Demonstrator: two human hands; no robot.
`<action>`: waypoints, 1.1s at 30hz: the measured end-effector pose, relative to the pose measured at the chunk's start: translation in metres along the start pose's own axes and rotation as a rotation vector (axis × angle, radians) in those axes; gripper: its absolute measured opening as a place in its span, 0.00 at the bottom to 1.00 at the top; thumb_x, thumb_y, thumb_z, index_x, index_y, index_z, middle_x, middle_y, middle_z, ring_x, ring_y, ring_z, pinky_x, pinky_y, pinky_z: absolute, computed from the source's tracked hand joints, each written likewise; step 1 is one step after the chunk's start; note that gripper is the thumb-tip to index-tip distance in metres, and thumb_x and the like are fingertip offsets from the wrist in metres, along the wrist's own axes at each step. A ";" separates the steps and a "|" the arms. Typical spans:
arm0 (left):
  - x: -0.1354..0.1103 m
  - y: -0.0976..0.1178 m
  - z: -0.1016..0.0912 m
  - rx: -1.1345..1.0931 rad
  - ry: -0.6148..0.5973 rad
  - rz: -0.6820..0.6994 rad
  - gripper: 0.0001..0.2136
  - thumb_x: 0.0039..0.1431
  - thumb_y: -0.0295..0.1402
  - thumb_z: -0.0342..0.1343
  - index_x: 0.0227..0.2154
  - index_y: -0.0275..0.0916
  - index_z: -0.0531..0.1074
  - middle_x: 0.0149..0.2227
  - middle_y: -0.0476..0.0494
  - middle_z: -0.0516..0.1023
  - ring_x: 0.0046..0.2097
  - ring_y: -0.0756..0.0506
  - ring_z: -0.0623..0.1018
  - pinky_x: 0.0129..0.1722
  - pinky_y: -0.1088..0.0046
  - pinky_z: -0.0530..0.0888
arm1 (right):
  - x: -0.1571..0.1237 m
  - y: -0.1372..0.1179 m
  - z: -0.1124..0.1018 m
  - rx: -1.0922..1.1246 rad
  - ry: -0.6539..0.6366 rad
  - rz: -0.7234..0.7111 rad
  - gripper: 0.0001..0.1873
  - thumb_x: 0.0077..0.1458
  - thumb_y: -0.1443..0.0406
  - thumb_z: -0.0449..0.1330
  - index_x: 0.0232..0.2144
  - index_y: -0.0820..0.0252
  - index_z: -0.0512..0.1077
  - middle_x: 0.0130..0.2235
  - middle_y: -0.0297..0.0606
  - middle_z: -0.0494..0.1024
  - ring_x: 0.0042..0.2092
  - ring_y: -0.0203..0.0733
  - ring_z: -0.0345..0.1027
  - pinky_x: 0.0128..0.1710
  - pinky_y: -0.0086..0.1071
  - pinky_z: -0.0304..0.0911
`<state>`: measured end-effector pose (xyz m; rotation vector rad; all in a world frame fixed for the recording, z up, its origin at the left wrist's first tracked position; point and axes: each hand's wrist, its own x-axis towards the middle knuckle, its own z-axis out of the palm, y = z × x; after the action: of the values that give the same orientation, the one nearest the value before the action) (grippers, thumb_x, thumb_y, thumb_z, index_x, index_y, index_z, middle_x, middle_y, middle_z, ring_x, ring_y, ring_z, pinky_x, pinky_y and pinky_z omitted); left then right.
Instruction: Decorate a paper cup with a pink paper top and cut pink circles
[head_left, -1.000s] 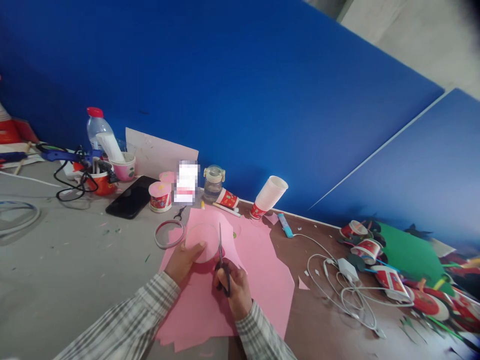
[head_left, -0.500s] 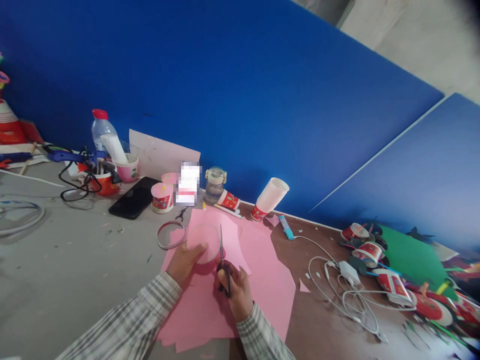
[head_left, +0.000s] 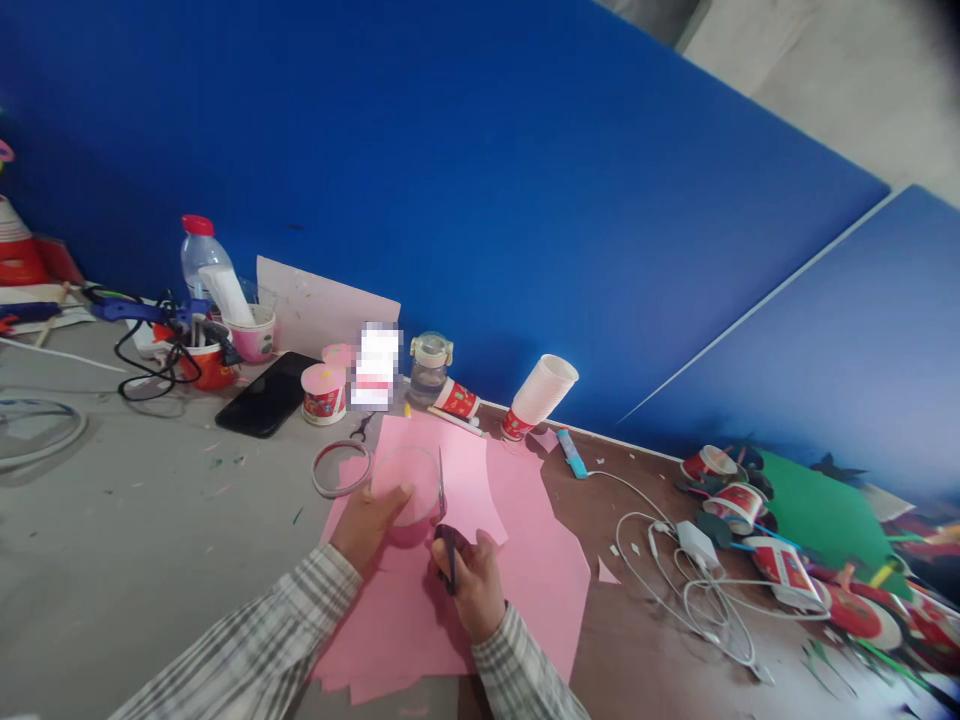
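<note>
My left hand pinches a piece of pink paper marked with a round grey outline, thumb on top and the other fingers mostly hidden below. In my right hand is a pair of scissors with dark handles. Its narrow blades point away from me along the right side of the round outline, close together. A lighter pink flap spreads out to the right of the blades. Beneath both hands lie larger pink sheets. A roll of tape rests just left of the paper.
Behind the paper stand a red-patterned paper cup, a lidded glass jar and a tilted stack of paper cups. A black phone lies at left. Tangled white cables and several decorated cups lie at right.
The scissors have closed further, their handles drawing together. The light pink flap has swung slightly to the right. My left hand stays nearly where it was.
</note>
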<state>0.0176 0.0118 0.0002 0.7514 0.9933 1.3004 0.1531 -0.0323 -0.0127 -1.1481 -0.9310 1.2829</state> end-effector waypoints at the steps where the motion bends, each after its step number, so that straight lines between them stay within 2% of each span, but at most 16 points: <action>1: -0.001 0.002 0.001 0.005 -0.005 0.016 0.11 0.34 0.41 0.62 0.14 0.40 0.69 0.12 0.58 0.67 0.17 0.51 0.66 0.17 0.74 0.66 | 0.000 0.000 -0.001 -0.019 0.001 0.030 0.18 0.32 0.60 0.67 0.15 0.57 0.60 0.12 0.24 0.63 0.14 0.29 0.49 0.09 0.22 0.47; 9: -0.002 0.011 0.002 0.074 -0.014 0.088 0.10 0.36 0.41 0.60 0.13 0.40 0.69 0.10 0.58 0.68 0.16 0.50 0.66 0.16 0.74 0.65 | -0.001 -0.005 0.001 -0.122 0.057 0.113 0.22 0.29 0.58 0.67 0.14 0.54 0.54 0.12 0.22 0.59 0.15 0.30 0.48 0.11 0.22 0.43; 14: 0.002 0.007 -0.003 0.131 0.001 0.115 0.09 0.36 0.40 0.60 0.15 0.40 0.70 0.14 0.55 0.71 0.19 0.48 0.69 0.20 0.72 0.67 | -0.001 -0.007 0.001 -0.164 0.078 0.106 0.22 0.27 0.60 0.68 0.13 0.54 0.55 0.12 0.23 0.59 0.15 0.30 0.48 0.10 0.23 0.43; 20: 0.002 0.008 -0.003 0.169 0.002 0.132 0.10 0.36 0.41 0.59 0.14 0.40 0.70 0.13 0.56 0.70 0.19 0.49 0.68 0.20 0.72 0.67 | 0.000 -0.005 0.001 -0.186 0.074 0.098 0.20 0.29 0.58 0.67 0.14 0.54 0.56 0.11 0.22 0.59 0.15 0.31 0.49 0.10 0.23 0.44; 28: 0.002 0.008 -0.004 0.190 0.033 0.144 0.10 0.35 0.41 0.59 0.19 0.40 0.73 0.17 0.52 0.76 0.23 0.45 0.72 0.25 0.68 0.71 | -0.001 -0.004 0.000 -0.215 0.062 0.068 0.21 0.30 0.58 0.66 0.14 0.53 0.54 0.11 0.23 0.59 0.15 0.31 0.49 0.10 0.23 0.45; 33: 0.003 0.007 -0.005 0.193 0.037 0.154 0.10 0.35 0.40 0.60 0.19 0.39 0.73 0.17 0.52 0.76 0.23 0.45 0.72 0.24 0.69 0.71 | -0.001 -0.003 0.001 -0.219 0.042 0.054 0.21 0.31 0.57 0.66 0.15 0.53 0.54 0.12 0.24 0.60 0.15 0.30 0.48 0.11 0.23 0.45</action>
<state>0.0105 0.0154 0.0042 0.9698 1.1189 1.3669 0.1531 -0.0333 -0.0094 -1.3733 -1.0338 1.2167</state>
